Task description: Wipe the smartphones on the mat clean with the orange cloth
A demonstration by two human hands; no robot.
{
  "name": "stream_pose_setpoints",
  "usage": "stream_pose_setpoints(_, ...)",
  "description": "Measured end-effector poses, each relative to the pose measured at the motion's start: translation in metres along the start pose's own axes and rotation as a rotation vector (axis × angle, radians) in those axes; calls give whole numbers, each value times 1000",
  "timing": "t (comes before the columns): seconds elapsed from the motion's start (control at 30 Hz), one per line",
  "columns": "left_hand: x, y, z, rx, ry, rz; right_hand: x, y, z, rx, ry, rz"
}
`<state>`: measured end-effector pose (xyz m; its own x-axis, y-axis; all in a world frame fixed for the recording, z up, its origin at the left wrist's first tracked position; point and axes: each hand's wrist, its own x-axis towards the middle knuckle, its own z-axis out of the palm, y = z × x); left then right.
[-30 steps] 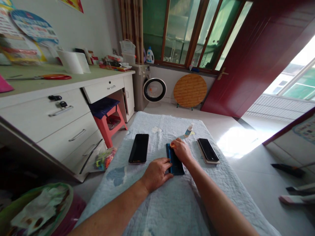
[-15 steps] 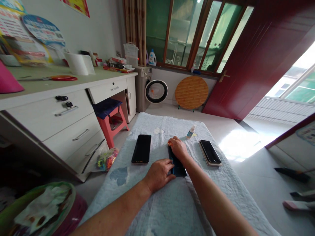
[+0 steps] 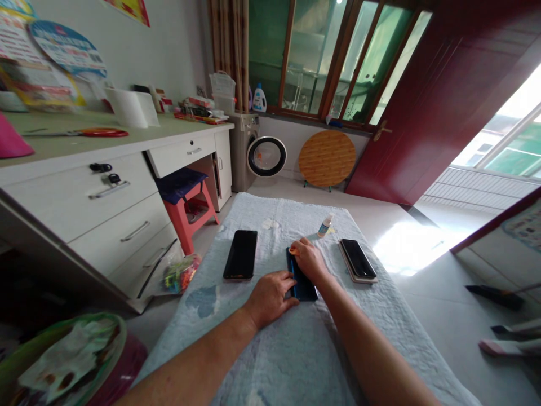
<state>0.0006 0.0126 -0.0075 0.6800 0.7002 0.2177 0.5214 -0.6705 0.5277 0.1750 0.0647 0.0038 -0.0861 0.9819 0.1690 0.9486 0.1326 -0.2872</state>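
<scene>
A dark blue smartphone (image 3: 303, 286) lies flat on the cloth-covered table between my hands. My left hand (image 3: 270, 298) grips its left edge and lower left corner, with fingers and thumb bent against it. Over the phone's upper part is my right hand (image 3: 310, 260), its fingers closed on a small orange cloth (image 3: 292, 251) pressed to the surface. Most of this cloth is hidden by the fingers. To the left lies another black smartphone (image 3: 240, 255). On the right, a third smartphone (image 3: 358, 258) rests on a pale flat item (image 3: 347, 265). A small spray bottle (image 3: 325, 226) stands beyond my right hand.
A light blue cloth (image 3: 262, 361) covers the table. White drawers (image 3: 122, 225) and a red stool (image 3: 186, 225) stand at left, with a waste bin (image 3: 135, 349) near the front left. Behind are a washing machine (image 3: 243, 152) with its door open and a round wooden tabletop (image 3: 327, 158).
My right hand has shifted slightly back from the phone's top edge, showing more of the phone's upper end and the orange cloth. My left hand stays at the phone's edge. The view has shifted slightly.
</scene>
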Motion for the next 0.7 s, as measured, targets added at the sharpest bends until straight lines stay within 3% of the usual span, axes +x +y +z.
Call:
stream_pose_setpoints(0.23, 0, 1, -1, -2, 7, 4, -3, 7, -7, -25, -3, 49)
stream_pose_setpoints(0.43, 0, 0, 1, -4, 16, -1, -8, 2, -8, -11, -36, -62)
stream_pose_setpoints(0.7, 0, 1, 0, 14, 5, -6, 16, 16, -3, -54, -23, 113)
